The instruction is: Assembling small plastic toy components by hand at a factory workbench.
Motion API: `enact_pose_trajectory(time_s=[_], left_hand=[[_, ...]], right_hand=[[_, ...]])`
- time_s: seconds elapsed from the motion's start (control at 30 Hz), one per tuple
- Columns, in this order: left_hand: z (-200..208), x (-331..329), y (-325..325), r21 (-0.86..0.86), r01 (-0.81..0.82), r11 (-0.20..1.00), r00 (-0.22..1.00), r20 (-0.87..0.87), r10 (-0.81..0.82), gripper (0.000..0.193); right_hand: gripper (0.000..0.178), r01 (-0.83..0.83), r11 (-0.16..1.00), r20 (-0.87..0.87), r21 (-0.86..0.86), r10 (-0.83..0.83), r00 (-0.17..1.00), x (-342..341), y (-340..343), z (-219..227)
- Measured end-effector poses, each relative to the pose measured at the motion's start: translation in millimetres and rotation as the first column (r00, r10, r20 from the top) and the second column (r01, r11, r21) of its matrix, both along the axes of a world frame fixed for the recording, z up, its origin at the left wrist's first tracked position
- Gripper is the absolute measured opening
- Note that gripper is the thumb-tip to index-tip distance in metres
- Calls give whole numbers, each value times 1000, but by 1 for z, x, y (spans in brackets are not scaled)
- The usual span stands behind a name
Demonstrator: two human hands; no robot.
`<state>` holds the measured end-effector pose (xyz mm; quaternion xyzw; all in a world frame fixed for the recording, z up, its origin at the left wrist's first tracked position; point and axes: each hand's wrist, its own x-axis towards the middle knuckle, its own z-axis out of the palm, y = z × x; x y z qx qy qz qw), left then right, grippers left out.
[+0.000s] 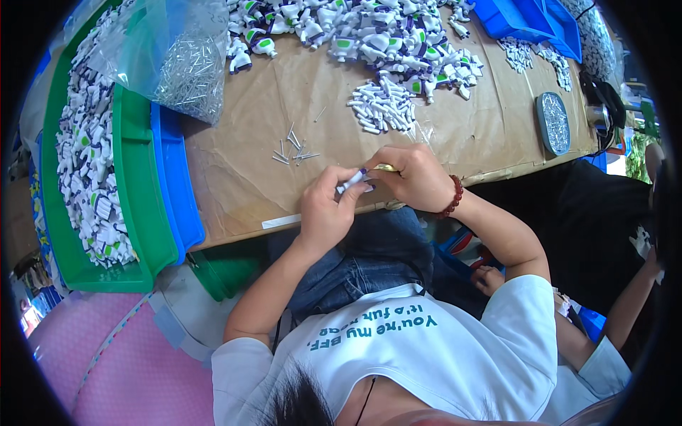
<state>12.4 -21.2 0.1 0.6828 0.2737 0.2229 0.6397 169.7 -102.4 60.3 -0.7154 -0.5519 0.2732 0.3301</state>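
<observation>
Above the table's near edge, my left hand (328,206) pinches a small white plastic toy part (348,184) with purple at its end. My right hand (418,179), a dark red bead bracelet on its wrist, meets it from the right. Its fingers are closed on a small shiny yellow piece (386,167), whose kind I cannot make out, right by the purple end. Several loose metal pins (294,147) lie on the brown paper just beyond my left hand. Farther back is a pile of short white tubes (382,106).
White, purple and green toy pieces (369,32) heap across the table's (241,177) back. At left, a green bin (145,192) of similar pieces stands by a blue one (174,177), near a clear bag (188,78) of pins. A pin-filled dish (553,124) sits right. Another person's hand (487,280) shows lower right.
</observation>
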Motion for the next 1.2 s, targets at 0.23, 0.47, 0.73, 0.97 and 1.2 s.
enact_pose_trajectory(time_s=[0.23,0.47,0.73,0.97,1.2], left_hand=[[31,-1,23,23,306,952,940,-165,-299,20],[31,-2,22,-19,464,886,854,-257,-452,25],[24,5,20,-173,492,853,833,-192,-519,25],[21,3,29,-640,292,711,954,145,-261,23],[19,5,26,-840,204,503,977,139,-163,44]], right_hand=[[14,-58,998,-149,-7,57,987,12,7,22],[14,-209,977,-53,28,210,976,13,1,14],[12,-224,972,-43,68,227,973,11,9,6],[46,-34,999,-154,3,34,988,20,6,18],[57,-180,979,-398,-96,128,908,2,-6,8]])
